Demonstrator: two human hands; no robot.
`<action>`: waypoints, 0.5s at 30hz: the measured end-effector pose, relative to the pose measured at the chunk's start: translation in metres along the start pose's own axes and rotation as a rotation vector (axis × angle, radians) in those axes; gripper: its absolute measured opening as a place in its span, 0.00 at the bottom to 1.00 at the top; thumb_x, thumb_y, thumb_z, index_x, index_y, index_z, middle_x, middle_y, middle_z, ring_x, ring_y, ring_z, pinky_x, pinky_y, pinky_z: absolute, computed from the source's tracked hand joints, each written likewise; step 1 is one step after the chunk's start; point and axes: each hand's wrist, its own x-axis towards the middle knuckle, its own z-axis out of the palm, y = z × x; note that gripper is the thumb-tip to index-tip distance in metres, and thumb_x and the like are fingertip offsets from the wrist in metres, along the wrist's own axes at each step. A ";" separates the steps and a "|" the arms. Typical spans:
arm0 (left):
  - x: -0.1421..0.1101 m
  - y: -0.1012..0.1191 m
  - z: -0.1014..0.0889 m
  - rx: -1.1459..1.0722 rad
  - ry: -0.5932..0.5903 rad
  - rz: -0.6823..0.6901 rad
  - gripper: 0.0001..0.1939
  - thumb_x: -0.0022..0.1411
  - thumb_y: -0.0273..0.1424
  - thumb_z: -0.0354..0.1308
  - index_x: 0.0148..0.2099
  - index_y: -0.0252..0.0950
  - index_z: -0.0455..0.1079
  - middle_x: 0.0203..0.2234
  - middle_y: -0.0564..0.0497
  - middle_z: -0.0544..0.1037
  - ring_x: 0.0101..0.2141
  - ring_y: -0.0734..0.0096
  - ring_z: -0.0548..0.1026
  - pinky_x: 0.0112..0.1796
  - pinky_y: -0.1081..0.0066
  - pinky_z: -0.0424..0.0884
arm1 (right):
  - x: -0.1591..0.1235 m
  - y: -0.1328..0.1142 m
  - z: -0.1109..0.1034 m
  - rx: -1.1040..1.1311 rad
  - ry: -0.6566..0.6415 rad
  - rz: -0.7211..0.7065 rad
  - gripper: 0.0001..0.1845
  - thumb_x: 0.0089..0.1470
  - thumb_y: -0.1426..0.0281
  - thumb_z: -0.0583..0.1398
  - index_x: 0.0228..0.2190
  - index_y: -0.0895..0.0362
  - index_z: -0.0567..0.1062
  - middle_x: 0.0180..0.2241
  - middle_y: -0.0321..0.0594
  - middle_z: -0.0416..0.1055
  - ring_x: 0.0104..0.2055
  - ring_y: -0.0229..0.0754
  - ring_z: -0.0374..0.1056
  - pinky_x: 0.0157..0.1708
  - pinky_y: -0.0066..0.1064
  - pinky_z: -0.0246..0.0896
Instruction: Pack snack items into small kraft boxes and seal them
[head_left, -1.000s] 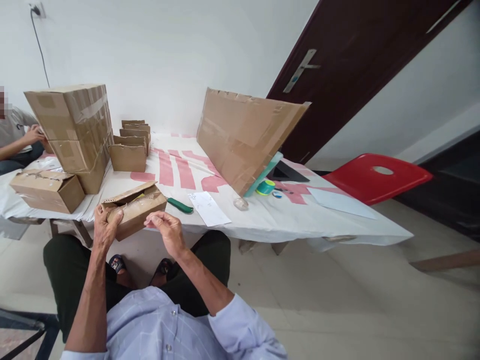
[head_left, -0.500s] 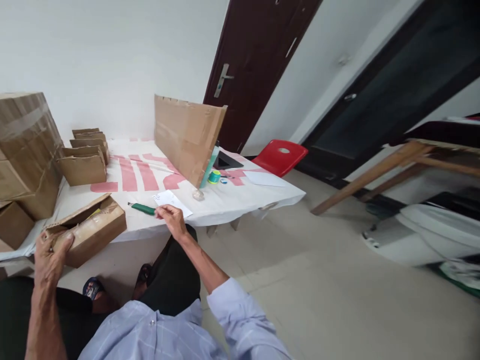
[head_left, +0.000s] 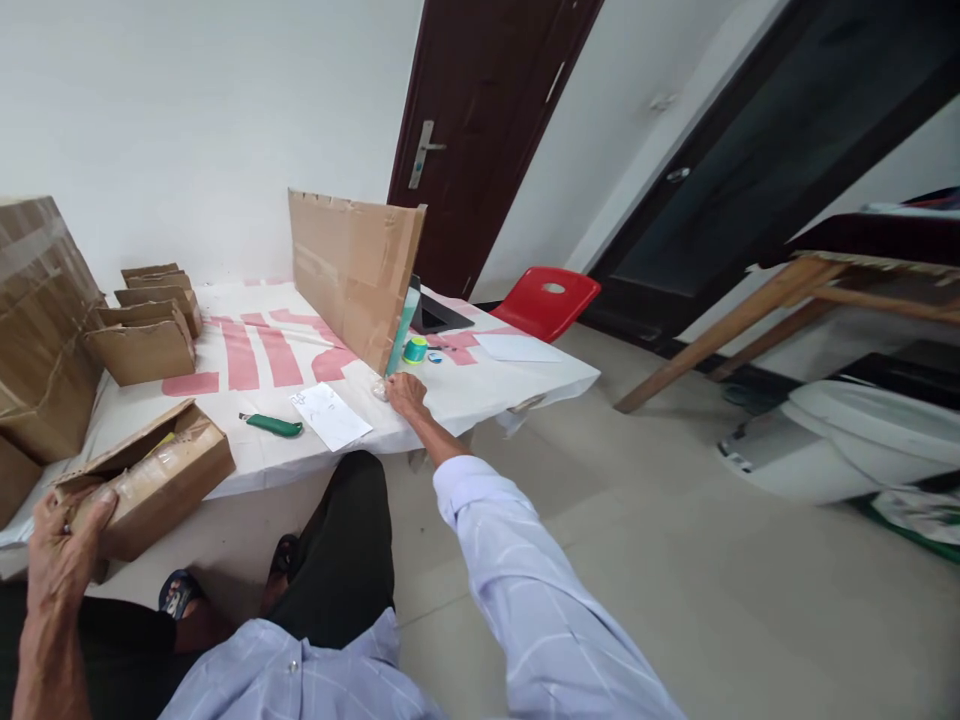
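I have the left hand [head_left: 66, 535] clenched around the near end of an open cardboard box [head_left: 178, 480], its thumb pressed on top beside a strip of clear wrapping. The box extends forward and to the right of that hand, tilted, at the front edge of the covered table [head_left: 465, 408], with 1 long flap raised.

I see the right hand [head_left: 407, 394] reaching over the table, fingers bent and drawn together, the tips at a small clear lump [head_left: 379, 388]. I cannot tell whether they pinch it or only touch it.

Between the 2 hands lie a green cutter [head_left: 273, 426], its narrow end toward the box, and a white paper [head_left: 330, 415] with marks on it, just left of the right hand. Beyond the right hand a large cardboard panel [head_left: 352, 270] stands up at a slant, with a green-and-yellow roll [head_left: 414, 349] near its right edge. A black item [head_left: 442, 314] is farther off, and a pale sheet [head_left: 517, 348] lies ahead and to the right, with a red chair [head_left: 546, 303] past the table. Beyond the left hand I see 1 tall pile of big boxes [head_left: 45, 320] and, right of it, small open cartons [head_left: 146, 352] in a row.
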 end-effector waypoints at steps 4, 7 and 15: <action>0.001 -0.003 0.001 0.001 -0.002 0.003 0.27 0.49 0.53 0.61 0.45 0.40 0.78 0.61 0.44 0.71 0.63 0.40 0.69 0.67 0.48 0.62 | 0.001 0.004 0.018 -0.120 -0.022 -0.092 0.20 0.71 0.69 0.51 0.45 0.61 0.82 0.55 0.58 0.74 0.58 0.51 0.66 0.57 0.37 0.60; 0.002 -0.007 0.002 0.003 0.003 0.024 0.28 0.49 0.53 0.62 0.45 0.40 0.79 0.62 0.44 0.71 0.63 0.40 0.70 0.68 0.48 0.61 | -0.003 0.008 0.026 -0.178 -0.036 -0.138 0.21 0.72 0.70 0.48 0.48 0.61 0.80 0.57 0.57 0.72 0.59 0.51 0.63 0.58 0.37 0.58; -0.001 -0.002 -0.001 0.008 -0.014 0.056 0.25 0.51 0.53 0.61 0.44 0.41 0.78 0.59 0.45 0.72 0.62 0.41 0.70 0.67 0.48 0.63 | -0.003 0.011 0.028 -0.251 -0.075 -0.192 0.20 0.73 0.71 0.48 0.57 0.58 0.74 0.59 0.53 0.70 0.60 0.53 0.61 0.57 0.40 0.58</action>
